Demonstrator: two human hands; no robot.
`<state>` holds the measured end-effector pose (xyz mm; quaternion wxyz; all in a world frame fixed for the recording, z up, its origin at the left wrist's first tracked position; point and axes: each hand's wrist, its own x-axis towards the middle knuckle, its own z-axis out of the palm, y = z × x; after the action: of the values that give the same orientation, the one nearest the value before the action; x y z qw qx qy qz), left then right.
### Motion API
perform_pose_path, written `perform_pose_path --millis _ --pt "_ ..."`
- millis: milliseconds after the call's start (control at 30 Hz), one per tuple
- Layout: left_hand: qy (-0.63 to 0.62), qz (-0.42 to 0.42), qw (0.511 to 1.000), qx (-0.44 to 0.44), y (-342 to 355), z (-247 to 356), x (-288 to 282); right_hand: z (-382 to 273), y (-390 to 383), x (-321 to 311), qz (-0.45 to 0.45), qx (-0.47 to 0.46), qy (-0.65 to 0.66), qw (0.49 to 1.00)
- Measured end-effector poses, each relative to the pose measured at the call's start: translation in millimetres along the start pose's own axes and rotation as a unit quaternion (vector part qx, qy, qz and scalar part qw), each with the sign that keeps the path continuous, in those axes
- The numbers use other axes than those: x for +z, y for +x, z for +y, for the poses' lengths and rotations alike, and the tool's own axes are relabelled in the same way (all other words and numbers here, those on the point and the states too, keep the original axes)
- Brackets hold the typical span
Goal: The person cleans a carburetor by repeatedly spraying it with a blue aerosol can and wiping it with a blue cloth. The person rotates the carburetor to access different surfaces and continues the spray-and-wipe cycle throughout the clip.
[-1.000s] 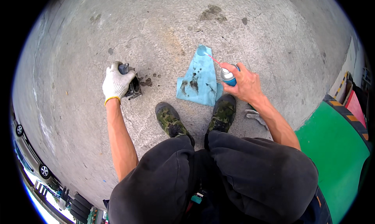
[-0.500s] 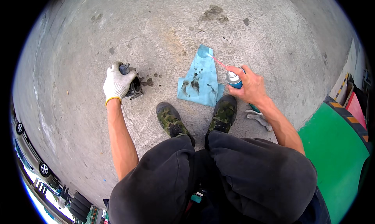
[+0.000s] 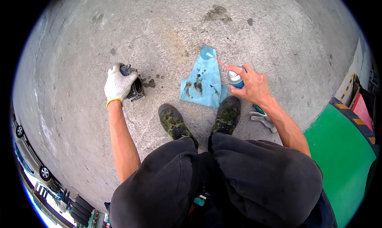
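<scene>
My left hand [image 3: 119, 83], in a white knit glove with a yellow cuff, grips a dark metal part [image 3: 136, 91] on the concrete at the left, beside dark spots. My bare right hand [image 3: 251, 85] holds a blue and silver spray can [image 3: 234, 78], index finger on its top. Its thin red straw [image 3: 219, 60] points at a darker, wet-looking patch on the upper end of a light blue cloth [image 3: 201, 95]. The cloth lies beyond my shoes, with black stains on its middle. A loose grey glove [image 3: 262, 119] lies beside my right forearm.
My camouflage shoes [image 3: 171, 120] are below the cloth. A green painted surface [image 3: 338, 156] with a striped edge is at the right, near red and striped objects [image 3: 362, 112]. At the far left are a parked car [image 3: 32, 156] and stacked tyres [image 3: 80, 210].
My right hand with the can shifted slightly right, then a little back left and up; the straw still points at the cloth's upper end. My left hand has stayed on the metal part.
</scene>
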<state>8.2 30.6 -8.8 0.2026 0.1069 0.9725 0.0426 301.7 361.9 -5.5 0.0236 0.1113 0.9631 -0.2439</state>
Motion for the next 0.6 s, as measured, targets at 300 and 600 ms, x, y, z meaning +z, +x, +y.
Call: perform_pose_path --millis 300,600 --pt "-0.005 -0.011 1.000 -0.010 0.3 4.1 -3.0 1.1 -0.9 -1.2 0.025 -0.025 -0.007 0.999" --pt "-0.013 -0.002 1.000 -0.006 -2.2 1.6 -2.3 15.9 -5.9 -16.0 0.101 0.044 0.064 0.992"
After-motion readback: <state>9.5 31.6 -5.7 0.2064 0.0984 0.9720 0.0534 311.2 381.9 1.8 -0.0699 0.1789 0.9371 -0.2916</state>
